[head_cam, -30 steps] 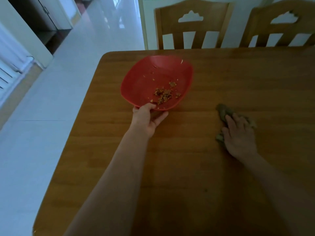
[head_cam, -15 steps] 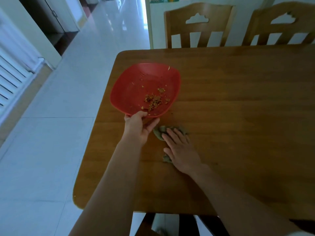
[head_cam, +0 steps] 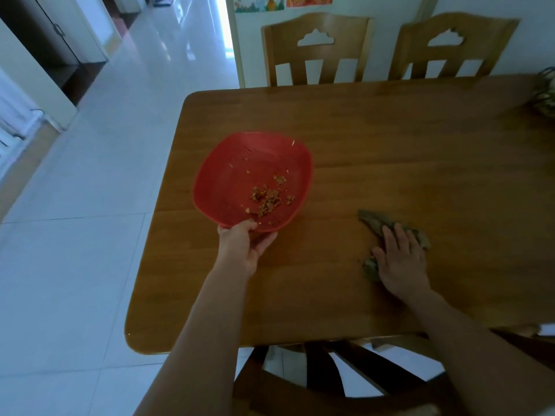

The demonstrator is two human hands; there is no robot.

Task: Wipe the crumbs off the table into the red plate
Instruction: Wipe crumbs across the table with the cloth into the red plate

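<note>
Your left hand grips the plate at the table edge; your right hand lies flat on the cloth, bare wood between.

- One red plate, centre-left of the frame.
- One pile of crumbs in the plate's lower half, plus loose specks around it — too small and scattered to count.
- One greenish cloth, right of centre.
- Two hands — the left hand just below the plate, the right hand lower right of centre.
- One wooden table, filling the middle.
- Three wooden chairs: two along the top edge, one at the bottom.
- One dark, basket-like thing at the right edge, cut off.
</note>
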